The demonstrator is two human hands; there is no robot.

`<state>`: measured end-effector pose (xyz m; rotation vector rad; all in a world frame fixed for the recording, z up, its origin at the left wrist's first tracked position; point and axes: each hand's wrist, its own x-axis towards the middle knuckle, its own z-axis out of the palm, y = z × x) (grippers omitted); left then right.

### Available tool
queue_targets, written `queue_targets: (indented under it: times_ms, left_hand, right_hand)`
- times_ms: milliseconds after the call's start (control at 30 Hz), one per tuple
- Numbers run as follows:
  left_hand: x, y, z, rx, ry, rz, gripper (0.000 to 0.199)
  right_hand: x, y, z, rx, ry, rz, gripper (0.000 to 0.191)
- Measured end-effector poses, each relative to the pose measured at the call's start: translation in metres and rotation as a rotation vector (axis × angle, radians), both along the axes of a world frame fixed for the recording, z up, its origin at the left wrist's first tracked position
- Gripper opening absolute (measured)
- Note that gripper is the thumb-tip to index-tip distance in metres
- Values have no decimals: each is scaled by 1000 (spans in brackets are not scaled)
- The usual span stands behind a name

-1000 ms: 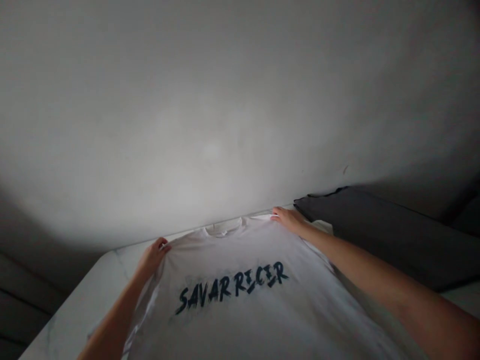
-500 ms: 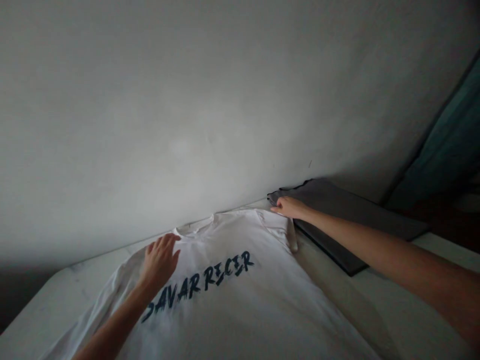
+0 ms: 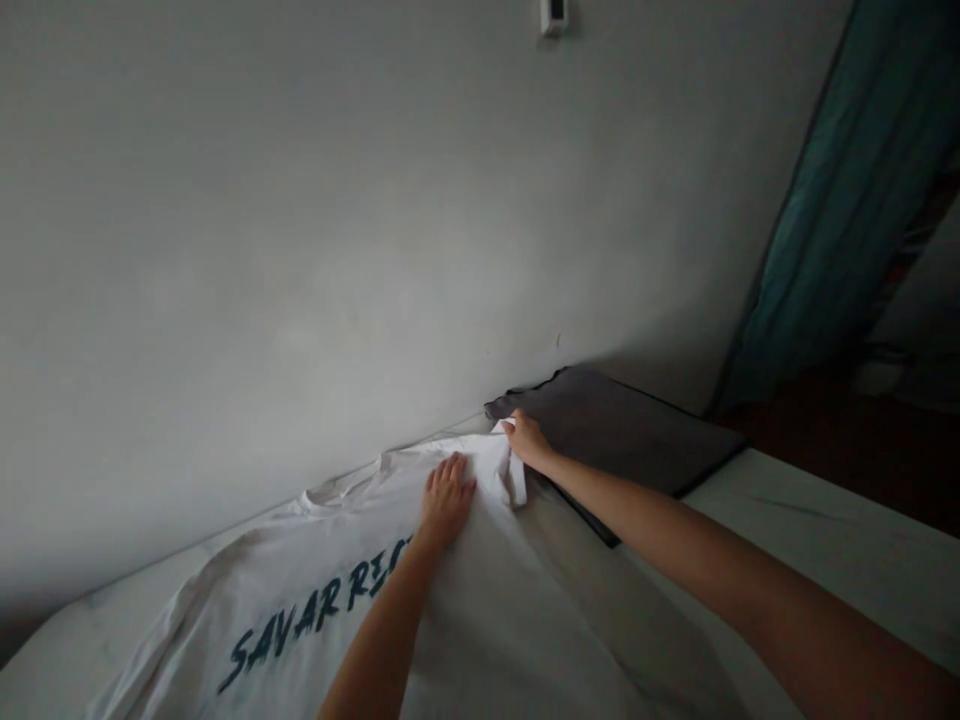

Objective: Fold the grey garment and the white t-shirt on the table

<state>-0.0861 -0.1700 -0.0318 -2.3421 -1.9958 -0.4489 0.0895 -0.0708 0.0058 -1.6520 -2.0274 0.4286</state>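
Observation:
A white T-shirt (image 3: 480, 610) with dark lettering across its chest lies spread on a pale table, its collar toward the wall. My left hand (image 3: 448, 495) rests flat on the shirt near the right-hand shoulder, fingers stretched out, and my forearm covers the end of the lettering. At the right-hand sleeve, my right hand (image 3: 525, 438) pinches the white fabric between thumb and fingers and holds it slightly raised. The sleeve's edge hangs just below that hand.
A grey cloth (image 3: 637, 430) with dark edging lies on the table (image 3: 817, 520) to the right, partly behind my right arm. The wall (image 3: 337, 250) rises directly behind the table. A teal curtain (image 3: 840, 220) hangs at the right, and a small white device (image 3: 553, 18) is on the wall.
My left hand has moved right from beside the collar to the shoulder area. My right hand now grips the sleeve and lifts its fabric. The view has turned to the right.

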Motion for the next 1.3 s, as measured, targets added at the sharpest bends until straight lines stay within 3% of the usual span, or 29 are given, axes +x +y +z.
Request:
queue_targets:
  times_ms: [133,267,500,567,667,733,833,900,1000,1133,1300]
  left_hand:
    - [-5,10,-9,16,35,26,45]
    - [-3,25,4,-43,83,51,45]
    - [-1,65,32,-146,67,-87,74]
    - [-1,74,32,-167,55,-83,69]
    - [-3,82,26,-189,35,-50,46]
    - [-6,84,20,-181,18,-17,32]
    - [-9,83,11,-138,-16,34,26]
    - [-10,79,7,-109,-38,61,28]
    - [-9,72,3,-83,-62,84,38]
    - [-6,66,6,-91,-62,87,39]
    - [-4,72,14,-144,-61,88,38]
  right_hand:
    - [15,13,4,-64,71,-84,22]
    - [20,13,8,-151,160,-96,23]
    - [34,-52,-9,-221,314,23,36]
    - [37,-71,-18,-306,380,62,30]
    - [34,-85,-27,-418,420,145,11]
    - [30,-85,-26,-386,471,147,9]
    - [31,-74,-10,-292,618,173,7]
    - [41,-63,5,-164,559,209,9]
    - [62,-52,19,9,240,167,6]
    - [80,-53,21,-122,-161,143,13]
    - [70,-40,25,-227,-275,121,28]
